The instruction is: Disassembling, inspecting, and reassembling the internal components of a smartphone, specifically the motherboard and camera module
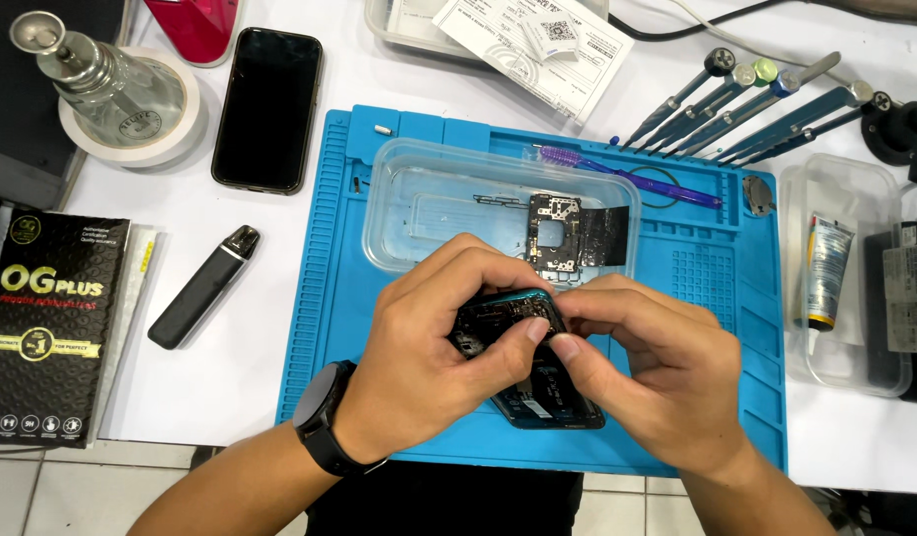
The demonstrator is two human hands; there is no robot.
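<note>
Both hands close on the opened phone (pixel 523 362), whose long axis runs from its top end between the fingertips down toward the person, over the blue mat (pixel 329 298). Left hand (pixel 434 337) wraps that end from its side; right hand (pixel 642 372) pinches the upper corner, apparently pressing something small there.

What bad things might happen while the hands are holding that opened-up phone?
1. Both hands, left hand and right hand, hold the opened phone tilted above the blue mat; it might slip and drop.
2. Fingertips press near its exposed insides, so a delicate part could perhaps bend or tear.
3. The circuit board lies loose in the clear tray just behind the hands; a bump might knock it.
</note>
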